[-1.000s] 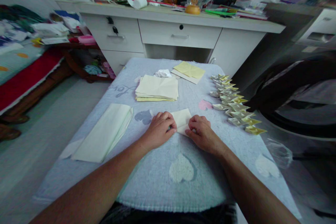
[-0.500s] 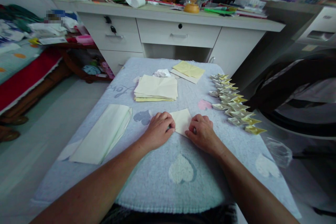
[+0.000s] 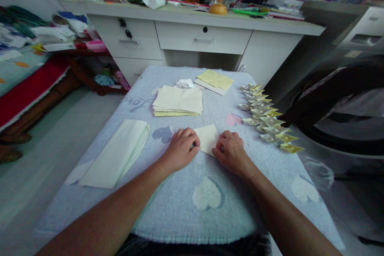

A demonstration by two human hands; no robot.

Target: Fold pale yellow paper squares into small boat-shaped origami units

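Observation:
A small folded piece of cream paper (image 3: 207, 139) lies on the cloth-covered table between my hands. My left hand (image 3: 183, 147) has its curled fingers on the paper's left edge. At the right edge, the fingers of my right hand (image 3: 231, 149) are bent and pressed onto it; fingertips of both hands are partly hidden. Beyond them sits a stack of cream and yellow paper sheets (image 3: 178, 100). Rows of small folded paper boats (image 3: 267, 118) stand to the right of my right hand. Left of my left hand lies a large folded white sheet (image 3: 117, 154).
Yellow and white sheets (image 3: 214, 81) and a crumpled white tissue (image 3: 184, 83) lie at the table's far side. A white desk (image 3: 207, 28) with clutter on top stands behind. On the right is a washing machine (image 3: 339, 108); a clear plastic bag (image 3: 318, 174) hangs by the table edge.

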